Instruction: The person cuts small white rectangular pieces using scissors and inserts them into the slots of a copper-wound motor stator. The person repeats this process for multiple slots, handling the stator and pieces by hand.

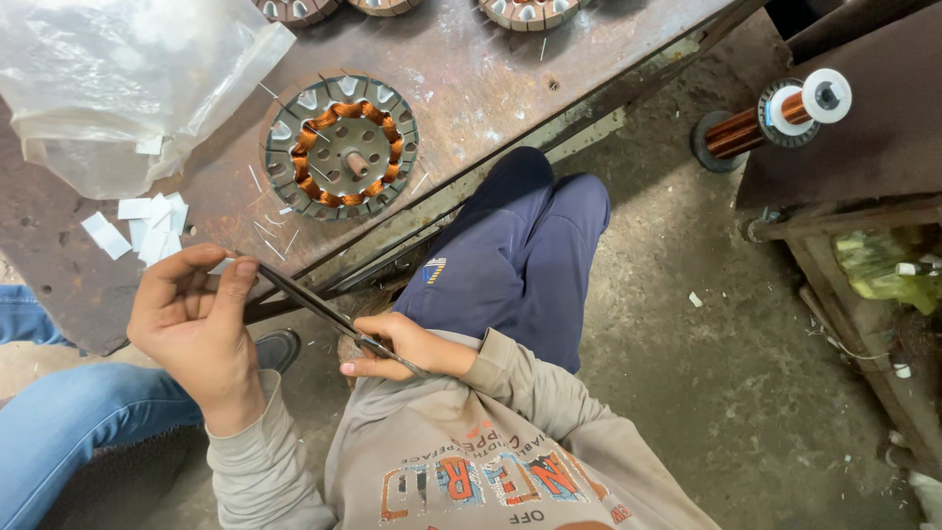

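My right hand (407, 345) grips the handles of a pair of scissors (314, 306) whose dark blades point up-left. My left hand (196, 319) pinches something small and white at the blade tips, too small to identify. Both hands hover off the front edge of a rusty metal table (491, 88). On the table just above lies a round motor stator (340, 147) with copper windings in a ring, and small white paper slips (147, 221) lie to its left.
A crumpled clear plastic bag (118, 79) sits at the table's back left. More stators (530, 10) line the far edge. A spool of copper wire (775, 113) juts from a bench on the right. Another person's jeans-clad leg (69, 422) is at lower left. Concrete floor below.
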